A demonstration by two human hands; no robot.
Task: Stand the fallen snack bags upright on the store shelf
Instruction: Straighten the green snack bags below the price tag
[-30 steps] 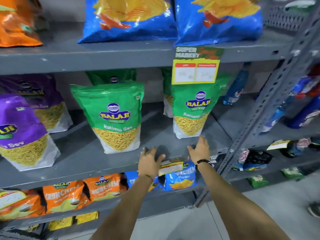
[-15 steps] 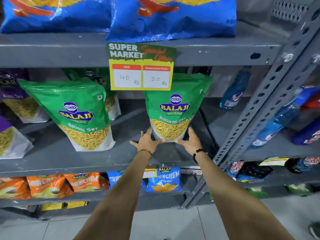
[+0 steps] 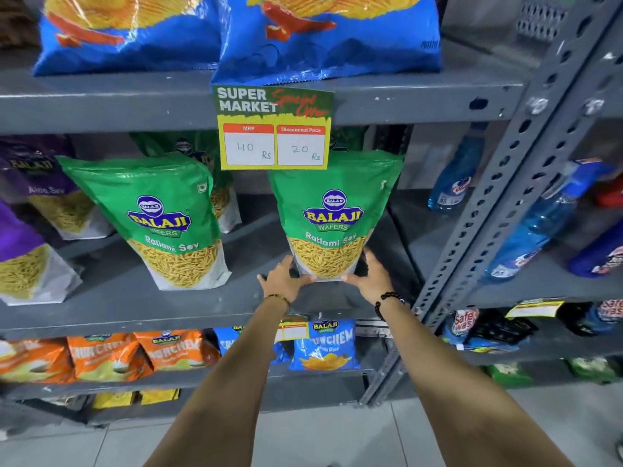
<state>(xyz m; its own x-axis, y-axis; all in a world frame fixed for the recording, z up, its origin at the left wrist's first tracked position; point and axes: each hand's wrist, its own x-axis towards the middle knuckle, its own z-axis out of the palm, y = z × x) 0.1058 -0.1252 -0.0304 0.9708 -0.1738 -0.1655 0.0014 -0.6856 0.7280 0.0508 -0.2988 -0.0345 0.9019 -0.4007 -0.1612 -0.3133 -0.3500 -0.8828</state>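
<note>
A green Ratlami Sev bag [image 3: 332, 214] stands upright on the middle grey shelf [image 3: 141, 308], right of centre. My left hand [image 3: 285, 281] presses its lower left corner and my right hand [image 3: 371, 276] its lower right corner, fingers spread against the base. A second green Ratlami Sev bag [image 3: 158, 220] stands to the left, leaning slightly, with another green bag [image 3: 219, 197] partly hidden behind it. Purple Aloo Sev bags [image 3: 43, 193] stand at the far left.
A price tag [image 3: 274, 128] hangs from the upper shelf edge above the held bag. Blue chip bags [image 3: 330, 35] lie on the top shelf. Orange snack bags [image 3: 104, 355] and blue snack bags [image 3: 325, 345] fill the lower shelf. A perforated grey upright [image 3: 499, 203] and blue bottles [image 3: 455, 176] stand to the right.
Both hands moved from the shelf's front edge up to the right green bag's base and now hold its two lower corners. The view has shifted closer and to the right.
</note>
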